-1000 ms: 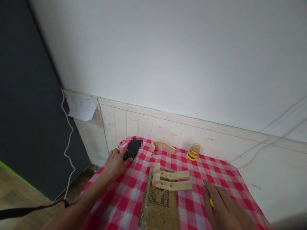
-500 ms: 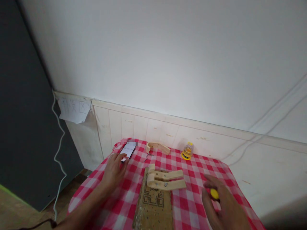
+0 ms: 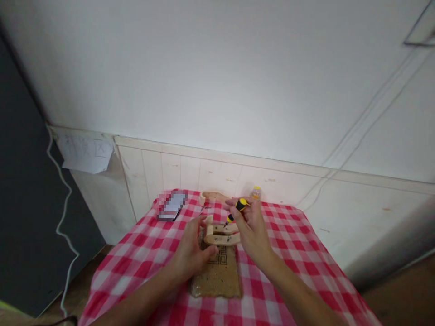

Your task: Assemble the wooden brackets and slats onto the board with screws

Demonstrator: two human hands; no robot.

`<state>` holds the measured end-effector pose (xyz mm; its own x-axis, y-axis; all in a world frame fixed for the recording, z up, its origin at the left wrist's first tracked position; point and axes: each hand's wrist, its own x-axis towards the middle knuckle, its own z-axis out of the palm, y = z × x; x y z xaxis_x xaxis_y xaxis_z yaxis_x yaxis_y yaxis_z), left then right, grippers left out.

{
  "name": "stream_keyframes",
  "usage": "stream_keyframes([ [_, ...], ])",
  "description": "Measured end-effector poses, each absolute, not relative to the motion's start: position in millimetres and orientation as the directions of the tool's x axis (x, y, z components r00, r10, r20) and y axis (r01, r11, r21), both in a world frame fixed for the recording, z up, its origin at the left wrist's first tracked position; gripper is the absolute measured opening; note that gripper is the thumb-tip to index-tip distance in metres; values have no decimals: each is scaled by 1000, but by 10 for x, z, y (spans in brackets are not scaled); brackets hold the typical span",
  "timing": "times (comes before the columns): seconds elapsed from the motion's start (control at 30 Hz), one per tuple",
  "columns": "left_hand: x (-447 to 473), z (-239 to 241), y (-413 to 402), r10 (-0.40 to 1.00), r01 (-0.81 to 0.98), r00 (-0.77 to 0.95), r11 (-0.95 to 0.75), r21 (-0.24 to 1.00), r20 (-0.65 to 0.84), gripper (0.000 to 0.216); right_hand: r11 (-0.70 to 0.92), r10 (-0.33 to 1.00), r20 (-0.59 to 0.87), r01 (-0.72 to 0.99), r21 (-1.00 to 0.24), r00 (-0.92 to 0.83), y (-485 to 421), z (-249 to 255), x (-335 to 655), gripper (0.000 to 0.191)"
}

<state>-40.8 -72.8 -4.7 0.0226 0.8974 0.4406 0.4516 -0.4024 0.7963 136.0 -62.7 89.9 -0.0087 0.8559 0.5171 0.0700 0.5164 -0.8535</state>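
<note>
Right hand: in the head view, right of the frame's lower middle, this hand (image 3: 250,227) has its fingers closed around a yellow-and-black screwdriver (image 3: 241,205), clamped on the handle.
Screwdriver: it slants down to the left, its tip at the far arm of the bent wooden bracket (image 3: 222,239); from where I stand I can't tell whether they touch.
Left hand: at the lower middle, this hand (image 3: 194,250) has thumb and fingers apart, around the bracket's left end; how firmly they press, I can't tell.
Bracket: pale, two-armed, it lies across the top end of a brown slab (image 3: 220,283) with black line patterns, in the lower middle.
Tablecloth: red-and-white checked cloth (image 3: 282,253) spreads beneath everything here.
Far edge: a phone (image 3: 174,204), partly blurred, lies left of centre; another curved wooden piece (image 3: 215,196) sits behind the bracket, and a clear, yellow-capped container (image 3: 256,193) stands behind the right hand.
Wall: a paper sheet (image 3: 84,155) hangs at middle left, beside a wavy white cable (image 3: 70,194).
</note>
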Motion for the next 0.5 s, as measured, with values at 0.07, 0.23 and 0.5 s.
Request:
stream_keyframes([
  [0.07,-391,-66,-675,937,396,0,-321,860,350,63,532,844,536,145,-834,-11,-623,830,1316,21],
  [0.23,-314,-124,-692,961,329,-114,-203,922,252,45,576,801,598,296,-761,-23,-632,698,1319,18],
  [0.5,-212,-73,-734,966,442,-175,-95,892,190,39,600,771,636,382,-703,-40,-618,327,1379,31],
])
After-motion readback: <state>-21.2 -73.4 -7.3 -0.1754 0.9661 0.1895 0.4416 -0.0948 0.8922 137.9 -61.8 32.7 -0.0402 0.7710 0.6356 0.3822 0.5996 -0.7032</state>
